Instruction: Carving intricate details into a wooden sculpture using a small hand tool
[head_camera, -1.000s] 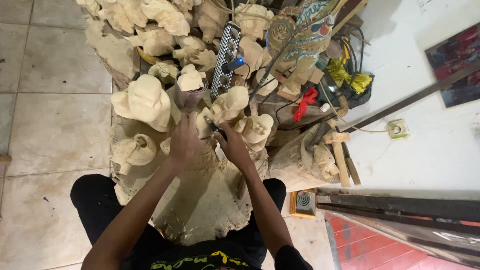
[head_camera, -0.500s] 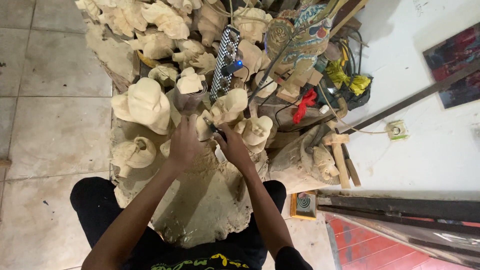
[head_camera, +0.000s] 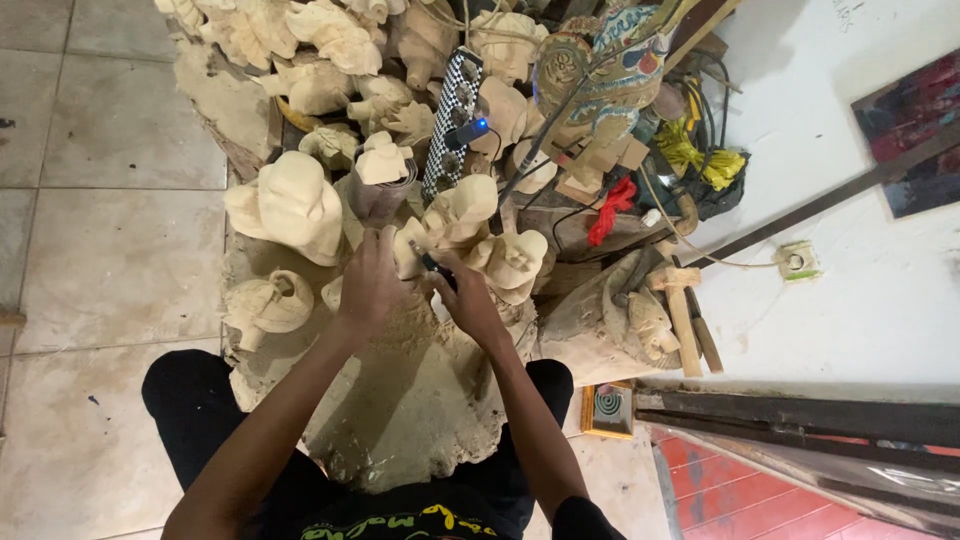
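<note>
My left hand (head_camera: 370, 280) grips a small pale wooden carving (head_camera: 408, 250) against the dusty work surface (head_camera: 400, 400). My right hand (head_camera: 468, 300) is closed around a slim dark carving tool (head_camera: 432, 264), whose tip touches that small carving. Just beyond them lie more pale carved figures: a large rounded one (head_camera: 288, 205) to the left, a jug-shaped one (head_camera: 268, 302) near my left forearm, and a face-like one (head_camera: 512, 260) to the right of my right hand.
A black-and-white checkered power strip (head_camera: 452, 120) with a lit blue plug stands beyond the carvings. A painted carved figure (head_camera: 600, 85), cables, a red rag (head_camera: 610, 205) and a wooden mallet (head_camera: 680, 300) crowd the right. Grey floor tiles (head_camera: 110, 250) lie to the left.
Both hands have stayed on the small carving; the tool and fingers have shifted only slightly.
</note>
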